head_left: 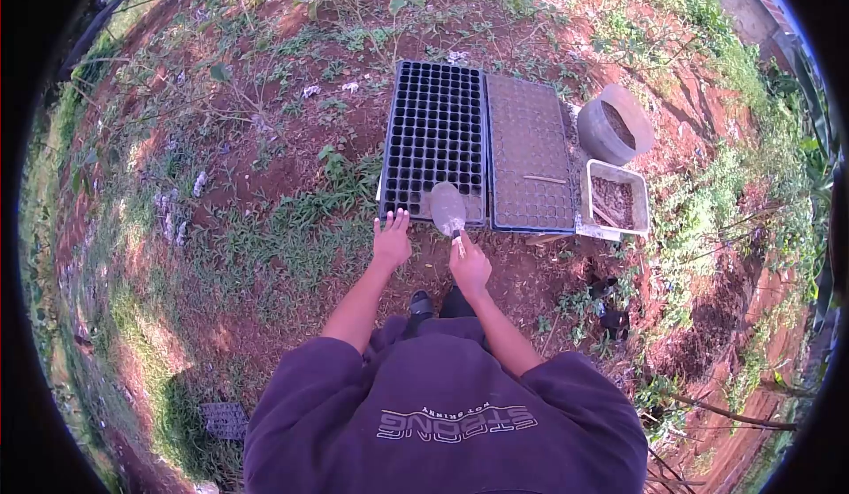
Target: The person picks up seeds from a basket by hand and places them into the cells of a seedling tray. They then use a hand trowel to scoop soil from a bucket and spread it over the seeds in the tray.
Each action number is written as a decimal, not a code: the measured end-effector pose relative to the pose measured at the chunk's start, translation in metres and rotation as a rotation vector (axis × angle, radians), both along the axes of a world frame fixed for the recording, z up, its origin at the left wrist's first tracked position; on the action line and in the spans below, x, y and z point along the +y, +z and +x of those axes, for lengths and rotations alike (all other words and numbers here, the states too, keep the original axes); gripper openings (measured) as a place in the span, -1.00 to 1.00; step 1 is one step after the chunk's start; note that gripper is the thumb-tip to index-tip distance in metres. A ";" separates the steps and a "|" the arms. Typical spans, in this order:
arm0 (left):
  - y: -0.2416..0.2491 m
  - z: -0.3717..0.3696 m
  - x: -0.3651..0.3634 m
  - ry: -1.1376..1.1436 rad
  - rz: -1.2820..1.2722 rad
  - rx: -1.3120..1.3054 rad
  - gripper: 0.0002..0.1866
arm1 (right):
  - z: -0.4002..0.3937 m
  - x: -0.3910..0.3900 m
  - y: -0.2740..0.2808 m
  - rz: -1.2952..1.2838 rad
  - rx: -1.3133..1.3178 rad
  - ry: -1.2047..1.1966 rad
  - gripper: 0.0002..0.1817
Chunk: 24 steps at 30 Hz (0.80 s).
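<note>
My right hand (470, 267) is closed around the short handle of a trowel (447, 206). The trowel's broad, dusty blade points away from me over the front of a black seedling tray (432, 131). Most of the tray's cells look dark and hollow; around the blade, some soil covers the front right cells. My left hand (392, 241) rests with its fingers stretched out on the tray's front left corner. Alongside, to the right, lies a second seedling tray (529, 140) covered with brown soil, a thin stick (545, 179) on top.
Right of the trays stand a round tub (608, 129) with soil and a pale rectangular container (646, 206) holding brown material and a stick. Weeds and red earth surround everything. Bare branches (734, 416) reach in at lower right; a wall (738, 3) rises at upper right.
</note>
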<state>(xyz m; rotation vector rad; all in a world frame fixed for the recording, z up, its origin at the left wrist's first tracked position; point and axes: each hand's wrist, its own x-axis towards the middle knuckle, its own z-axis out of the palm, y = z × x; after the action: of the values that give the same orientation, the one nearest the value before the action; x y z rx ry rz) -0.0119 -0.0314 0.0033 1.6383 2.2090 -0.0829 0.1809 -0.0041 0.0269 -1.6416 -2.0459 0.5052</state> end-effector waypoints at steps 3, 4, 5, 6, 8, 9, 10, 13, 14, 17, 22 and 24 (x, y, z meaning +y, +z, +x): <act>-0.001 -0.002 0.000 0.003 0.002 -0.006 -0.26 | -0.017 0.020 -0.001 -0.005 0.016 0.007 -0.63; -0.001 -0.003 0.000 0.003 -0.001 -0.012 -0.26 | -0.021 0.028 -0.001 0.008 0.024 0.003 -0.64; -0.002 -0.003 -0.001 0.003 -0.002 -0.010 -0.26 | -0.020 0.036 0.003 -0.018 0.046 -0.016 -0.64; -0.002 -0.003 0.000 0.004 -0.003 -0.015 -0.26 | -0.016 0.041 0.005 -0.018 0.048 -0.016 -0.64; -0.002 -0.003 0.001 0.006 -0.002 -0.020 -0.26 | -0.006 0.049 0.008 -0.014 0.011 -0.108 -0.64; -0.002 -0.002 0.001 0.011 -0.003 -0.025 -0.26 | 0.000 0.049 0.008 0.001 0.020 -0.128 -0.64; -0.001 -0.002 0.001 0.016 -0.005 -0.031 -0.25 | 0.006 0.047 0.007 0.001 0.018 -0.126 -0.64; -0.001 -0.001 0.000 0.014 0.000 -0.028 -0.25 | 0.022 0.035 0.002 0.093 0.056 -0.116 -0.66; -0.001 0.000 0.000 0.014 0.000 -0.030 -0.25 | 0.025 0.029 0.001 0.094 0.054 -0.116 -0.66; 0.000 0.000 0.000 0.013 0.013 -0.026 -0.25 | 0.025 0.012 -0.002 0.141 0.136 0.001 -0.67; -0.003 0.001 -0.003 0.014 0.063 -0.012 -0.28 | 0.012 0.018 -0.003 0.084 0.116 0.054 -0.68; -0.003 0.000 -0.003 0.012 0.068 -0.008 -0.29 | 0.006 0.032 0.001 0.021 0.101 -0.026 -0.68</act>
<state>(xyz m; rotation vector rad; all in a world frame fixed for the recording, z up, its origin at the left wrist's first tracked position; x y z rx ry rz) -0.0122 -0.0348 0.0003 1.6572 2.2385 0.0024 0.1869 0.0277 0.0278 -1.5954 -1.9482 0.5440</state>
